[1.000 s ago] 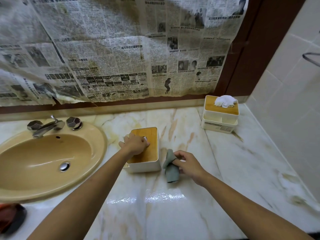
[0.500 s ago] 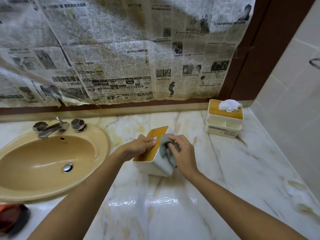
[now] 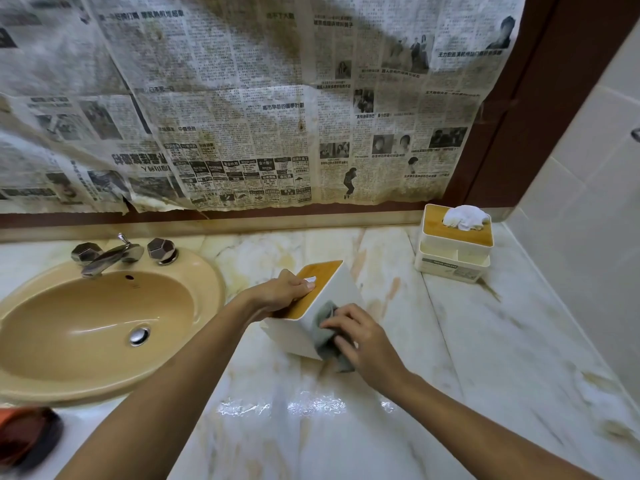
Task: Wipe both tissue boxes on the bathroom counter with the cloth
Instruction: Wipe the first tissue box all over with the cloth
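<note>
A white tissue box with a wooden lid (image 3: 341, 292) stands tilted to the left on the marble counter (image 3: 485, 358), near the middle. My left hand (image 3: 280, 294) lies across its lid and steadies it. My right hand (image 3: 356, 332) holds a grey-green cloth (image 3: 327, 336) and presses it against the box's white right side, low down. A second white tissue box with a wooden lid (image 3: 453, 251) stands upright at the back right, with a white tissue sticking out of its top.
A tan sink (image 3: 97, 327) with a metal tap (image 3: 110, 254) is set in the counter at the left. Newspaper (image 3: 242, 98) covers the wall behind. A tiled wall (image 3: 595, 202) closes the right side. A dark reddish object (image 3: 24, 438) lies at the lower left corner.
My left hand has tipped the near box further to the left. My right hand has brought the cloth from the counter onto the box's side and slid it downwards.
</note>
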The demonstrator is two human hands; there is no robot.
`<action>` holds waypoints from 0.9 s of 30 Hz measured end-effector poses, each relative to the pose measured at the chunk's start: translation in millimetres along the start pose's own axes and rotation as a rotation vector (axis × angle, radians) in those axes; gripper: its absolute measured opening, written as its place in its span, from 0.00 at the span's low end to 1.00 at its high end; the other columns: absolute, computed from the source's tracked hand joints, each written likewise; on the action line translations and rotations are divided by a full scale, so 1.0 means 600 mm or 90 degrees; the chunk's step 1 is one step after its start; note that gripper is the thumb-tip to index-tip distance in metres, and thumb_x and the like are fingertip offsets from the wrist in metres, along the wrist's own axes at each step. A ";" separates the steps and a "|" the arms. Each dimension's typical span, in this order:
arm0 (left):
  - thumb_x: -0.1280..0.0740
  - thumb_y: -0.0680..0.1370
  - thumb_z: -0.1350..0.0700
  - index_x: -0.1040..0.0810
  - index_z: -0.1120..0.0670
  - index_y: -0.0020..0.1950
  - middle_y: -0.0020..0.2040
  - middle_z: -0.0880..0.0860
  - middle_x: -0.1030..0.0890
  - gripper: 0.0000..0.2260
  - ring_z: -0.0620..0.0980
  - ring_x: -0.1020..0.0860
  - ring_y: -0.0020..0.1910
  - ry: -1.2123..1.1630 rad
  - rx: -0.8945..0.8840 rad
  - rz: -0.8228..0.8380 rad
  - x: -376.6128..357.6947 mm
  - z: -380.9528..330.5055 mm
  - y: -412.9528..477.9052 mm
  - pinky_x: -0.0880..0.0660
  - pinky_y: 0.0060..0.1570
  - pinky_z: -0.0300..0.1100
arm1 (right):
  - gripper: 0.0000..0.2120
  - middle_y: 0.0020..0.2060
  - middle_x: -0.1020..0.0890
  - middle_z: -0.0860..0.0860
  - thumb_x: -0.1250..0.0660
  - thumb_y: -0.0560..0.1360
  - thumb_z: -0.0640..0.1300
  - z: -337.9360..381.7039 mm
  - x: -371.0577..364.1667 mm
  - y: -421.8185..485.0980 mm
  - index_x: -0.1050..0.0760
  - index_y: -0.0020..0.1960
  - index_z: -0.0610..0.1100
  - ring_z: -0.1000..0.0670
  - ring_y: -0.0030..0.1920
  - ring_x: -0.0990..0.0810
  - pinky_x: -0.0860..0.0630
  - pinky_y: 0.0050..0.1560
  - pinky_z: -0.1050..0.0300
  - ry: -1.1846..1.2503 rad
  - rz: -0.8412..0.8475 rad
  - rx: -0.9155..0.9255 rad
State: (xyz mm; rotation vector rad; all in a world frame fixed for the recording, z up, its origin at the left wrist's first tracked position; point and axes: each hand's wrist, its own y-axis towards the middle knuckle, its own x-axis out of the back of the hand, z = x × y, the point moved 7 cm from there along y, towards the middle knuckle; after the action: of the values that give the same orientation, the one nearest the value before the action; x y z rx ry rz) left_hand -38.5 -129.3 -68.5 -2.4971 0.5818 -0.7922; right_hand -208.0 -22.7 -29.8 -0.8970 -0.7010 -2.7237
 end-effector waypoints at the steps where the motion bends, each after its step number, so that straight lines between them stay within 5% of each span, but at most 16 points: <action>1: 0.36 0.77 0.38 0.25 0.46 0.57 0.59 0.44 0.31 0.15 0.46 0.31 0.66 0.000 -0.003 0.002 0.000 0.000 0.002 0.35 0.69 0.45 | 0.14 0.49 0.25 0.52 0.33 0.72 0.32 -0.009 0.006 0.011 0.21 0.54 0.45 0.56 0.50 0.25 0.31 0.54 0.67 0.000 -0.027 -0.019; 5: 0.35 0.73 0.33 0.24 0.43 0.65 0.69 0.47 0.36 0.25 0.48 0.36 0.72 -0.020 -0.021 0.033 -0.001 -0.010 -0.001 0.42 0.75 0.51 | 0.12 0.51 0.22 0.50 0.35 0.76 0.33 -0.073 0.057 0.077 0.22 0.56 0.45 0.55 0.51 0.24 0.25 0.55 0.56 0.051 -0.198 -0.189; 8: 0.35 0.69 0.31 0.22 0.51 0.64 0.69 0.53 0.35 0.32 0.55 0.35 0.73 -0.043 -0.018 0.022 -0.002 -0.024 -0.003 0.42 0.75 0.54 | 0.11 0.52 0.23 0.50 0.37 0.78 0.36 -0.089 0.070 0.101 0.23 0.57 0.46 0.53 0.52 0.23 0.24 0.58 0.51 0.075 -0.215 -0.263; 11: 0.34 0.64 0.29 0.26 0.59 0.57 0.68 0.65 0.35 0.37 0.67 0.32 0.68 -0.062 -0.025 -0.029 0.004 -0.026 0.002 0.38 0.71 0.56 | 0.13 0.52 0.25 0.51 0.37 0.76 0.34 -0.045 0.049 0.086 0.23 0.56 0.46 0.51 0.54 0.24 0.25 0.58 0.52 0.050 -0.165 -0.150; 13: 0.33 0.66 0.30 0.25 0.60 0.64 0.70 0.58 0.33 0.39 0.59 0.25 0.60 -0.078 -0.007 -0.032 0.007 -0.019 0.004 0.29 0.63 0.49 | 0.14 0.53 0.27 0.52 0.37 0.74 0.35 -0.016 0.023 0.054 0.23 0.56 0.48 0.49 0.56 0.25 0.27 0.59 0.56 0.037 -0.094 -0.048; 16: 0.37 0.80 0.43 0.32 0.62 0.71 0.71 0.43 0.34 0.28 0.50 0.27 0.67 -0.082 -0.001 0.006 0.001 -0.012 -0.003 0.31 0.63 0.43 | 0.12 0.54 0.29 0.51 0.37 0.75 0.39 0.002 -0.014 0.004 0.23 0.56 0.49 0.48 0.55 0.26 0.29 0.58 0.61 -0.019 0.032 0.093; 19: 0.37 0.81 0.43 0.32 0.61 0.72 0.74 0.46 0.34 0.28 0.48 0.34 0.73 -0.042 -0.026 0.000 0.012 -0.009 -0.005 0.39 0.75 0.47 | 0.11 0.53 0.26 0.49 0.38 0.77 0.40 -0.026 -0.022 -0.020 0.21 0.56 0.47 0.50 0.53 0.26 0.28 0.54 0.63 -0.073 0.068 0.096; 22: 0.34 0.70 0.29 0.26 0.49 0.66 0.70 0.48 0.32 0.33 0.47 0.32 0.69 -0.014 -0.016 -0.008 0.024 -0.015 -0.014 0.37 0.73 0.49 | 0.11 0.51 0.23 0.51 0.38 0.76 0.37 -0.070 0.000 -0.012 0.21 0.55 0.45 0.53 0.52 0.24 0.29 0.54 0.66 -0.077 0.041 0.004; 25: 0.40 0.79 0.36 0.24 0.41 0.50 0.61 0.50 0.33 0.11 0.51 0.33 0.64 0.093 -0.028 0.007 0.026 -0.025 -0.022 0.38 0.70 0.51 | 0.11 0.48 0.20 0.54 0.37 0.77 0.34 -0.104 0.030 0.001 0.22 0.54 0.46 0.57 0.48 0.23 0.29 0.50 0.66 -0.021 -0.015 -0.132; 27: 0.43 0.82 0.41 0.24 0.39 0.46 0.58 0.50 0.34 0.10 0.52 0.35 0.63 0.163 -0.061 0.002 0.026 -0.033 -0.022 0.41 0.70 0.54 | 0.10 0.45 0.19 0.54 0.38 0.78 0.35 -0.125 0.051 0.002 0.23 0.53 0.47 0.58 0.44 0.22 0.29 0.43 0.69 0.065 -0.088 -0.260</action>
State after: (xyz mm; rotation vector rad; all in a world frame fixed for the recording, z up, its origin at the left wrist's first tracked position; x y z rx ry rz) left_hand -35.8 -132.3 -40.1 -2.4969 0.7252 -1.1185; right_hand -270.4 -61.6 -64.1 -0.7993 -0.1932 -3.0727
